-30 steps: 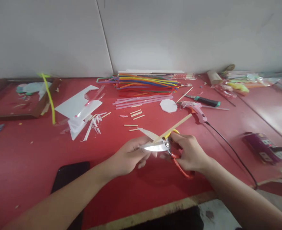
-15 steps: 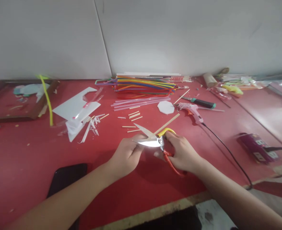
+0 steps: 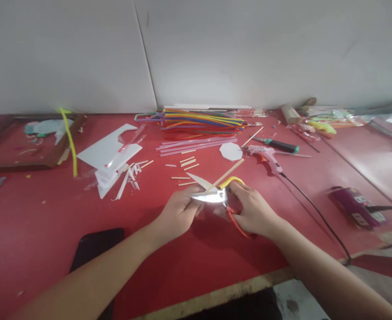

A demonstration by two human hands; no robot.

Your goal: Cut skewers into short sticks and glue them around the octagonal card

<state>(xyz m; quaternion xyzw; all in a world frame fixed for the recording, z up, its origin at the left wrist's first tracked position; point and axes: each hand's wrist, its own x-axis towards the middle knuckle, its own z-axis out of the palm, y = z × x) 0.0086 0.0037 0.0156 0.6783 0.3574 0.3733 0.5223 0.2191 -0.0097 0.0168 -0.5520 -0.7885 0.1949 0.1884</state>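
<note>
My right hand [image 3: 252, 211] grips the orange and yellow handles of a pair of scissors [image 3: 212, 193], whose silver blades stand apart. A thin wooden stick [image 3: 227, 171] lies between the blades and points away to the upper right. My left hand [image 3: 179, 213] is closed on the near end of that stick, just left of the blades. Both hands hover low over the red table [image 3: 32, 222]. Short cut stick pieces [image 3: 186, 171] lie just beyond the scissors.
A pink glue gun [image 3: 267, 158] with a black cord lies right of the scissors, near a white octagon [image 3: 231, 152] and a craft knife [image 3: 281, 144]. Coloured straws [image 3: 202, 120] are piled at the wall. White card scraps [image 3: 111, 160], a black phone [image 3: 96, 249] and a purple power strip [image 3: 359, 206] are around.
The stick has slid nearer through the blades, so less of it sticks out on the far side. Both hands stayed in about the same place.
</note>
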